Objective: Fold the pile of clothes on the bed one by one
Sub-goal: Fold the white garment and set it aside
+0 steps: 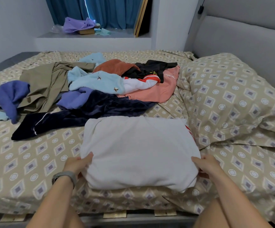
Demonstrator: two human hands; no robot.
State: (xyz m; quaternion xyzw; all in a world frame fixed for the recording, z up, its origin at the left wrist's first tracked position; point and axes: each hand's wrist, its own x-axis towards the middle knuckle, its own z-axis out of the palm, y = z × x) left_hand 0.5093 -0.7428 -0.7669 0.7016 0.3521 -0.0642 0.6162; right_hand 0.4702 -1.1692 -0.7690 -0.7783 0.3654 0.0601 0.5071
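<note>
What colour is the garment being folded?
White garment, with red marks at its right edge; head view.

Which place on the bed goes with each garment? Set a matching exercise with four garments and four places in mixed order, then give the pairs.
Garments
1. white garment
2. navy trousers
3. khaki garment
4. salmon garment

Places
A. far side of the pile, nearest the pillow
B. spread out left of the pile's middle
C. folded at the bed's near edge, between the left hand and right hand
D. stretched along the pile's near side

Pairs: 1-C, 2-D, 3-B, 4-A

a home bedroom: patterned bed [34,153], padded headboard [242,46] (blue curtains [100,12] behind).
</note>
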